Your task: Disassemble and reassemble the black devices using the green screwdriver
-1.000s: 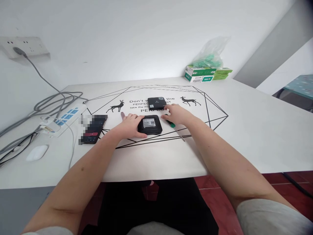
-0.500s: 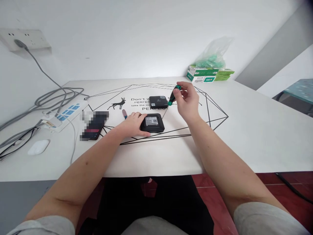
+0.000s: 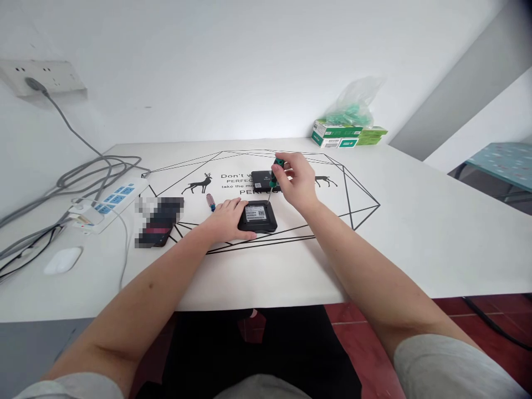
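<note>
A square black electronic box (image 3: 258,215) with a white label lies label side up on the table. My left hand (image 3: 228,220) grips its left side, thumb along the near edge and fingers at the far edge. In my right hand (image 3: 298,178) is a screwdriver (image 3: 274,178) with a green and black handle, held upright with the fingers closed around it. The shaft points down, its tip at the box's far right corner. Behind the screwdriver lies a second flat black box (image 3: 260,181), partly hidden by my right hand. A second screwdriver (image 3: 210,201) rests just beyond my left hand.
At left are a blurred-out phone (image 3: 160,221), a power strip (image 3: 120,199) with cables and a white case (image 3: 63,260). Green and white cartons (image 3: 336,133) under a plastic bag (image 3: 353,108) stand at the back right. A wall socket (image 3: 44,77) is on the left.
My right hand has moved left and toward me, bringing the screwdriver's tip to the labelled box's corner. My left hand stays on the box. The view has shifted slightly.
</note>
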Demonstrator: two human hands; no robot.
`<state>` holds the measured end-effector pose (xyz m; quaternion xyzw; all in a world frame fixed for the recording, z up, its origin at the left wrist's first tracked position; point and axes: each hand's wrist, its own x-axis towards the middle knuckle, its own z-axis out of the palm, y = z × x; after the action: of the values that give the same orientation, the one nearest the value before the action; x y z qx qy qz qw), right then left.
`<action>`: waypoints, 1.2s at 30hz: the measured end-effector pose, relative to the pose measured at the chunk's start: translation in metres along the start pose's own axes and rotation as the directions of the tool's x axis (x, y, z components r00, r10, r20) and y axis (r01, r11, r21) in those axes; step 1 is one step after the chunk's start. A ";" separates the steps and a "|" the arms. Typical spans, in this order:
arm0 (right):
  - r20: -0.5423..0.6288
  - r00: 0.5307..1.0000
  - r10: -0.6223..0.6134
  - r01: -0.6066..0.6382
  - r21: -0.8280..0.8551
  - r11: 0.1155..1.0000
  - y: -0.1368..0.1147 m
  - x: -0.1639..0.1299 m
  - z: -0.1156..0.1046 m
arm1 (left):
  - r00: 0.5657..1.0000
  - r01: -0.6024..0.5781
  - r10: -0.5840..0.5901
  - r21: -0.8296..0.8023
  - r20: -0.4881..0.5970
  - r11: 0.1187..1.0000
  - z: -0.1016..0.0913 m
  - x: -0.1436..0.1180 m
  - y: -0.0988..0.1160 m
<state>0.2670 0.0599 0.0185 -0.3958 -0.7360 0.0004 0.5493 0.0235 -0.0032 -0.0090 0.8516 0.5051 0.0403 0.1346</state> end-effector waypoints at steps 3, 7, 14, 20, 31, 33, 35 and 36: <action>0.056 0.998 -0.008 0.008 -0.002 1.000 -0.003 0.001 0.001 | 1.000 0.002 -0.003 -0.011 -0.029 1.000 0.004 0.001 -0.003; 0.070 0.998 -0.001 0.001 0.013 1.000 -0.005 0.001 0.004 | 0.999 0.000 -0.001 -0.021 -0.055 1.000 0.011 0.000 -0.005; 0.047 0.998 -0.039 0.036 0.076 0.996 -0.008 -0.004 0.004 | 0.986 0.002 0.003 0.030 -0.169 1.000 0.020 -0.005 0.000; -0.127 0.990 0.061 -0.052 0.071 0.996 -0.005 -0.008 0.005 | 0.982 0.012 -0.009 0.010 -0.187 1.000 0.021 -0.007 0.002; -0.080 0.990 0.114 -0.111 0.044 0.993 -0.008 -0.015 0.007 | 0.984 0.030 -0.030 -0.005 -0.174 1.000 0.020 -0.011 0.004; -0.077 0.988 0.132 -0.130 0.032 0.991 -0.009 -0.016 0.007 | 0.985 0.025 -0.026 -0.005 -0.172 1.000 0.020 -0.011 0.004; -0.078 0.986 0.146 -0.144 0.030 0.989 -0.010 -0.016 0.007 | 0.985 0.022 -0.022 -0.004 -0.173 1.000 0.019 -0.011 0.005; -0.079 0.986 0.149 -0.147 0.032 0.989 -0.010 -0.015 0.007 | 0.985 0.023 -0.023 -0.003 -0.173 1.000 0.019 -0.011 0.005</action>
<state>0.2573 0.0472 0.0077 -0.4419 -0.6815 0.0346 0.5823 0.0263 -0.0183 -0.0250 0.8388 0.5247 0.1128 0.0913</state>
